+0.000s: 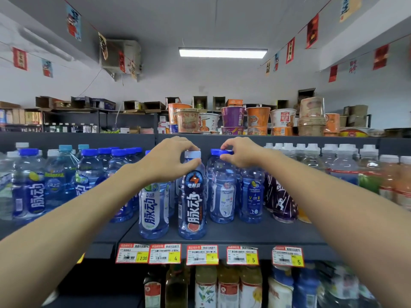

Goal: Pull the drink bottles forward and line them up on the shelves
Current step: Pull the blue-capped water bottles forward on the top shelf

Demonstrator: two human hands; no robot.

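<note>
Clear blue drink bottles stand on a dark shelf (222,237). My left hand (169,160) grips the white cap and neck of a dark-labelled bottle (193,203) near the shelf's front edge. A white-labelled bottle (153,205) stands just left of it, also forward. My right hand (239,152) pinches the blue cap of a bottle (222,192) that stands further back. Another blue-capped bottle (252,194) sits to its right, at about the same depth.
More blue bottles (29,185) fill the shelf at left; purple (282,201) and orange drinks (391,181) stand at right. Price tags (202,255) hang on the shelf edge. Bottles fill the lower shelf (226,285). Noodle cups (258,120) sit on top.
</note>
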